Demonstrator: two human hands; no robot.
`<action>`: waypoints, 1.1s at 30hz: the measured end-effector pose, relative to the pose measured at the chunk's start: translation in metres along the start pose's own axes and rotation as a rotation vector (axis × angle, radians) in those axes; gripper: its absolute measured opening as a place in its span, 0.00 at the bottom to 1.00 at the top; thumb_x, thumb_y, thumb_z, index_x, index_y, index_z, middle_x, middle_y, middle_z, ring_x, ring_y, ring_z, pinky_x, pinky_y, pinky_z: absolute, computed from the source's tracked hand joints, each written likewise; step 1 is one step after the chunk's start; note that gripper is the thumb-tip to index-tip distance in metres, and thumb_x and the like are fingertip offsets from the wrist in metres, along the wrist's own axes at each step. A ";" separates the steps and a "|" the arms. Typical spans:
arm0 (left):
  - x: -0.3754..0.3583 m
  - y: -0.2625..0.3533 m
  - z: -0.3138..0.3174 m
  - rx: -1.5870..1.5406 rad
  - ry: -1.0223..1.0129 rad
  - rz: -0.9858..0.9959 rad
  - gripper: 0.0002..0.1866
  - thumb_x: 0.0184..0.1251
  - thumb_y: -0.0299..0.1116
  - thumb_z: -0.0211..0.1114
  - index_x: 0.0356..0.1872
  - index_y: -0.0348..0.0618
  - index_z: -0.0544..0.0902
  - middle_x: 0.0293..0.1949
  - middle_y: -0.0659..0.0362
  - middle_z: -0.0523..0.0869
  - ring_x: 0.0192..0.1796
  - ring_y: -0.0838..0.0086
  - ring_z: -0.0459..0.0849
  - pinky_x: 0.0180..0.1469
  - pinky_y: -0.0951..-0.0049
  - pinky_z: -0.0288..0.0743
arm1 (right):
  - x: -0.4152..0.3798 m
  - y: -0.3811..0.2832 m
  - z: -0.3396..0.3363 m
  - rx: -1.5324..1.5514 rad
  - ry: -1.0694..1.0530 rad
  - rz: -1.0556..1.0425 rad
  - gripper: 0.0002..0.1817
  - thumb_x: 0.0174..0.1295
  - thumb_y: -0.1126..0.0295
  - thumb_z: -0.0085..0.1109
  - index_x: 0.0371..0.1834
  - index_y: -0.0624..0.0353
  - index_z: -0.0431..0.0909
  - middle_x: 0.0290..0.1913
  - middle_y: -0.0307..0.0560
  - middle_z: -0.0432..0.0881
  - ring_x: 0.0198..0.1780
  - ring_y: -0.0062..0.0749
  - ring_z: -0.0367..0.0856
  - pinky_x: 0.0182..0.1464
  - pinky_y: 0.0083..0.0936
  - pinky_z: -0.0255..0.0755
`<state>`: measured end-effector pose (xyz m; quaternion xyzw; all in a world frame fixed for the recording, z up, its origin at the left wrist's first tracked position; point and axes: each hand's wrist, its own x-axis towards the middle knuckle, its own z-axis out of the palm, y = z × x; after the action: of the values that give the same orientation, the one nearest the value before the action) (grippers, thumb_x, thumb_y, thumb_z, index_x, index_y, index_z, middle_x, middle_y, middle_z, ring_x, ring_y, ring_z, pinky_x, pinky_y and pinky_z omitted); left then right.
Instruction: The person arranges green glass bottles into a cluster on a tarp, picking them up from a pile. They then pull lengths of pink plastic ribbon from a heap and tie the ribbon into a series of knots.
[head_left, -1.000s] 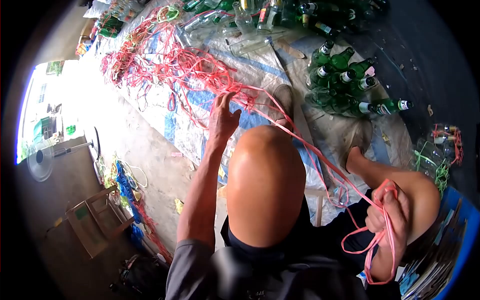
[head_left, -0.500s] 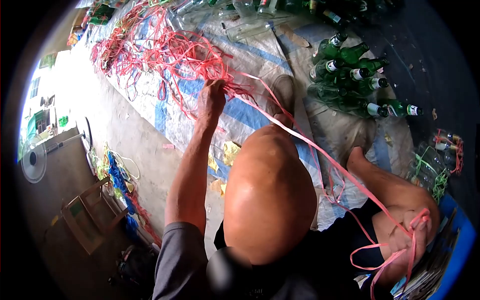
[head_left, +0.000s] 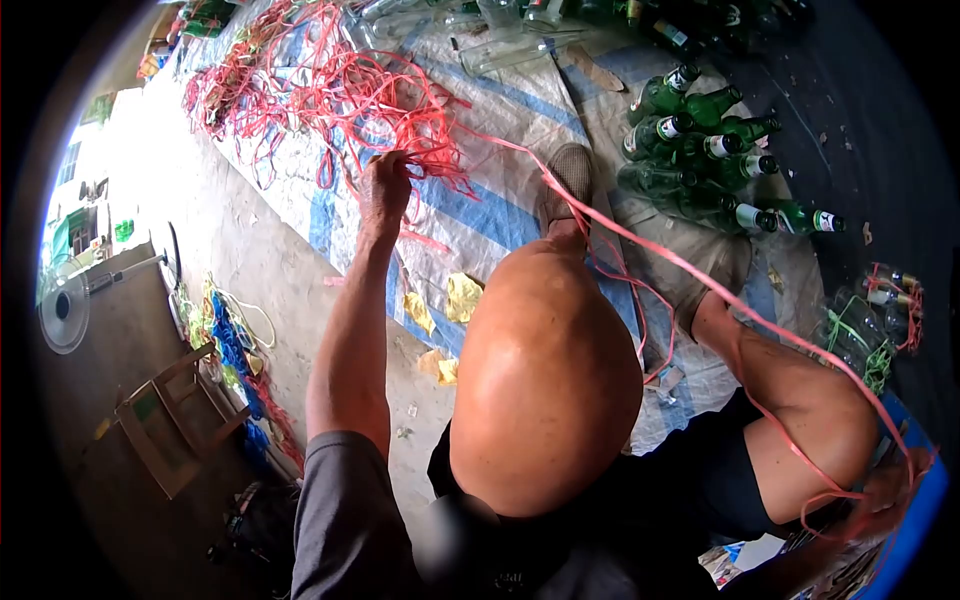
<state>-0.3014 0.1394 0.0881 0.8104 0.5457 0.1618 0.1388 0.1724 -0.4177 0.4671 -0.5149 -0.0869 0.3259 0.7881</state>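
My left hand (head_left: 385, 190) is stretched out forward and closed on a bunch of red plastic strings at the near edge of a big tangled red string pile (head_left: 320, 95) on the striped tarp (head_left: 500, 120). One long red string (head_left: 690, 270) runs taut from that bunch across my knees to my right hand (head_left: 885, 495) at the lower right. That hand grips the string's looped end, low beside my thigh and partly cut off by the view's edge.
Green glass bottles (head_left: 700, 150) lie clustered right of my foot, with clear bottles (head_left: 500, 45) at the far edge of the tarp. Tied bottle bundles (head_left: 870, 320) sit at the right. A wooden stool (head_left: 170, 420), blue and yellow cord (head_left: 225, 340) and a fan (head_left: 62, 310) stand on the left.
My right hand pulled the red string back and down to the right, drawing it taut. My left hand went from open fingers to gripping the strings and shifted left.
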 end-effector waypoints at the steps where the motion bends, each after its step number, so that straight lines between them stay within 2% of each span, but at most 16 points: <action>1: 0.002 -0.005 -0.001 0.036 0.017 0.038 0.11 0.74 0.33 0.64 0.48 0.43 0.92 0.42 0.44 0.92 0.47 0.51 0.92 0.51 0.57 0.84 | 0.000 -0.002 0.014 -0.220 0.465 -0.180 0.09 0.86 0.65 0.44 0.57 0.58 0.70 0.32 0.34 0.65 0.24 0.15 0.56 0.24 0.20 0.51; 3: 0.006 -0.015 -0.001 0.020 -0.016 0.015 0.12 0.71 0.29 0.63 0.48 0.44 0.93 0.44 0.42 0.91 0.48 0.47 0.91 0.53 0.54 0.84 | -0.008 -0.025 -0.008 -0.265 0.662 -0.233 0.08 0.88 0.65 0.42 0.49 0.55 0.70 0.30 0.30 0.61 0.22 0.11 0.52 0.22 0.19 0.45; 4: 0.007 -0.020 0.000 0.012 -0.006 -0.002 0.12 0.72 0.29 0.62 0.48 0.45 0.93 0.43 0.43 0.92 0.46 0.47 0.91 0.52 0.54 0.84 | -0.020 -0.062 -0.070 -0.090 0.393 -0.106 0.10 0.88 0.64 0.41 0.49 0.54 0.69 0.31 0.30 0.61 0.23 0.11 0.52 0.23 0.19 0.45; 7: 0.013 -0.028 -0.012 0.009 0.033 0.039 0.13 0.72 0.29 0.60 0.47 0.45 0.93 0.41 0.46 0.93 0.44 0.49 0.92 0.49 0.54 0.85 | -0.029 -0.072 -0.099 -0.587 0.762 -0.360 0.16 0.88 0.63 0.38 0.67 0.59 0.70 0.44 0.36 0.75 0.38 0.17 0.74 0.36 0.22 0.71; 8: 0.014 -0.029 -0.017 0.021 0.042 0.026 0.14 0.71 0.28 0.60 0.46 0.46 0.93 0.40 0.46 0.93 0.44 0.50 0.92 0.48 0.55 0.85 | -0.037 -0.079 -0.112 -0.610 0.667 -0.354 0.19 0.88 0.63 0.39 0.73 0.59 0.67 0.49 0.38 0.78 0.45 0.20 0.78 0.42 0.26 0.77; 11: 0.022 -0.058 -0.030 0.050 0.059 0.032 0.16 0.68 0.25 0.57 0.47 0.47 0.93 0.39 0.46 0.93 0.42 0.52 0.93 0.47 0.57 0.84 | -0.063 -0.162 -0.249 -0.614 -0.038 -0.137 0.30 0.87 0.66 0.40 0.89 0.56 0.51 0.69 0.43 0.77 0.65 0.30 0.77 0.64 0.41 0.77; 12: 0.023 -0.069 -0.035 0.080 0.071 0.044 0.17 0.68 0.26 0.57 0.47 0.48 0.94 0.39 0.47 0.93 0.41 0.53 0.93 0.46 0.58 0.84 | -0.064 -0.176 -0.258 -0.465 -0.135 -0.047 0.30 0.87 0.67 0.39 0.88 0.57 0.51 0.70 0.43 0.76 0.61 0.30 0.77 0.60 0.36 0.75; 15: 0.032 -0.105 -0.047 0.155 0.075 0.047 0.17 0.68 0.27 0.57 0.48 0.51 0.93 0.38 0.47 0.93 0.39 0.53 0.93 0.43 0.57 0.84 | -0.080 -0.220 -0.328 -0.389 0.202 -0.114 0.18 0.88 0.66 0.36 0.71 0.58 0.69 0.38 0.39 0.72 0.32 0.25 0.65 0.37 0.31 0.69; 17: 0.031 -0.134 -0.051 0.201 0.057 0.029 0.18 0.67 0.28 0.57 0.49 0.52 0.93 0.37 0.47 0.93 0.38 0.52 0.93 0.42 0.56 0.84 | -0.089 -0.227 -0.342 -0.371 0.388 -0.188 0.17 0.88 0.65 0.36 0.70 0.58 0.70 0.37 0.39 0.71 0.31 0.25 0.63 0.37 0.32 0.69; 19: 0.034 -0.179 -0.045 0.241 0.059 0.106 0.18 0.67 0.29 0.56 0.48 0.50 0.93 0.37 0.46 0.93 0.38 0.50 0.92 0.42 0.53 0.84 | -0.098 -0.227 -0.351 -0.368 0.478 -0.228 0.17 0.89 0.65 0.36 0.69 0.58 0.71 0.36 0.38 0.70 0.30 0.25 0.62 0.37 0.32 0.69; 23: 0.018 -0.189 -0.040 0.216 -0.112 0.077 0.17 0.67 0.27 0.57 0.50 0.46 0.92 0.37 0.45 0.93 0.40 0.48 0.92 0.44 0.53 0.86 | -0.118 -0.235 -0.362 -0.360 0.576 -0.273 0.17 0.89 0.64 0.35 0.66 0.59 0.72 0.33 0.37 0.68 0.28 0.24 0.60 0.36 0.33 0.68; 25: 0.013 -0.207 -0.020 0.096 -0.207 0.058 0.17 0.67 0.23 0.58 0.52 0.44 0.91 0.44 0.44 0.93 0.47 0.50 0.92 0.51 0.54 0.85 | -0.124 -0.239 -0.366 -0.357 0.600 -0.284 0.17 0.89 0.64 0.35 0.65 0.59 0.72 0.32 0.36 0.67 0.27 0.24 0.58 0.36 0.33 0.68; 26: 0.010 -0.209 -0.012 0.163 -0.232 0.068 0.18 0.66 0.23 0.59 0.54 0.45 0.90 0.48 0.43 0.92 0.51 0.50 0.91 0.53 0.54 0.84 | -0.128 -0.242 -0.367 -0.356 0.605 -0.293 0.17 0.89 0.63 0.35 0.64 0.59 0.73 0.31 0.36 0.67 0.26 0.24 0.58 0.36 0.33 0.68; 28: -0.003 -0.177 -0.014 0.301 -0.280 0.086 0.21 0.66 0.21 0.60 0.58 0.45 0.88 0.56 0.41 0.89 0.57 0.51 0.89 0.58 0.55 0.82 | -0.134 -0.251 -0.377 -0.358 0.613 -0.301 0.17 0.89 0.63 0.35 0.63 0.59 0.73 0.30 0.35 0.66 0.25 0.24 0.56 0.36 0.34 0.68; 31: -0.011 -0.153 -0.009 0.437 -0.526 0.109 0.25 0.67 0.23 0.64 0.66 0.49 0.83 0.67 0.43 0.83 0.65 0.50 0.85 0.64 0.54 0.80 | -0.137 -0.260 -0.385 -0.356 0.597 -0.296 0.18 0.89 0.62 0.34 0.61 0.59 0.74 0.28 0.34 0.64 0.24 0.24 0.54 0.35 0.35 0.68; 33: -0.014 -0.125 -0.002 0.458 -0.597 0.155 0.25 0.67 0.23 0.64 0.66 0.49 0.83 0.67 0.43 0.82 0.65 0.49 0.84 0.64 0.54 0.79 | -0.134 -0.264 -0.393 -0.349 0.563 -0.284 0.18 0.90 0.62 0.34 0.60 0.59 0.75 0.27 0.34 0.63 0.23 0.23 0.53 0.35 0.35 0.68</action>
<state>-0.4126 0.1721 0.0383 0.8707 0.4404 -0.1975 0.0943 0.3662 -0.8631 0.5445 -0.6942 0.0086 0.0386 0.7187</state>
